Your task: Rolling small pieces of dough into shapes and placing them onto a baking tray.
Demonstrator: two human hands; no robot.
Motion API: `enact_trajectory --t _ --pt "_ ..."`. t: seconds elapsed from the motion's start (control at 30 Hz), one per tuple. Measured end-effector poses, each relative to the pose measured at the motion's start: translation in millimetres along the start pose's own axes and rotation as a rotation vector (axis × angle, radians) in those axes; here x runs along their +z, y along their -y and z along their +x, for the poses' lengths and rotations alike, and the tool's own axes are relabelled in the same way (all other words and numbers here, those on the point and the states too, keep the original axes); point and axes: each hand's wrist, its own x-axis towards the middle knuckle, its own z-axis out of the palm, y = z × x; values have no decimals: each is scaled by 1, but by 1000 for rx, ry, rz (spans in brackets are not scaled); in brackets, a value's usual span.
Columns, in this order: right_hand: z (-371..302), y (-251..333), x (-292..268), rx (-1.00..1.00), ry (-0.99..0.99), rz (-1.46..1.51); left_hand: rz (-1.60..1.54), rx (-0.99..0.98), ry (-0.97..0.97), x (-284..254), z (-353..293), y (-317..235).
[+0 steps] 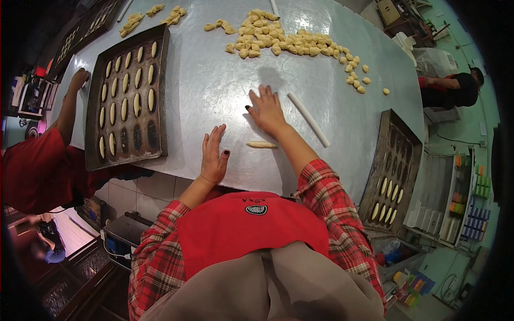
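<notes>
A single rolled dough stick (262, 144) lies on the metal table between my hands, touched by neither. My left hand (214, 155) is held edge-down to its left, fingers stretched and holding nothing. Farther out, my right hand (266, 111) has its fingers spread over the tabletop, with nothing in it. Just right of that hand rests a white rolling pin (309, 120). Beyond my hands lies a large heap of dough pieces (262, 37), trailing off to the right in small separate balls.
At the left stands a dark baking tray (164, 96) with rows of dough sticks; another tray (386, 160), partly filled, sits at the right edge. A co-worker's hand (80, 78) rests beyond the left tray. More dough pieces (173, 15) lie far left. Another person (455, 88) stands far right.
</notes>
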Motion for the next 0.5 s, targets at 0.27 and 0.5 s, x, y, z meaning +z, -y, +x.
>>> enact_trajectory --t 0.27,0.5 --pt "-99 71 3 -542 324 105 42 2 -81 6 -5 0" --pt "-20 6 -25 -138 121 320 95 -37 -163 10 -5 -4"
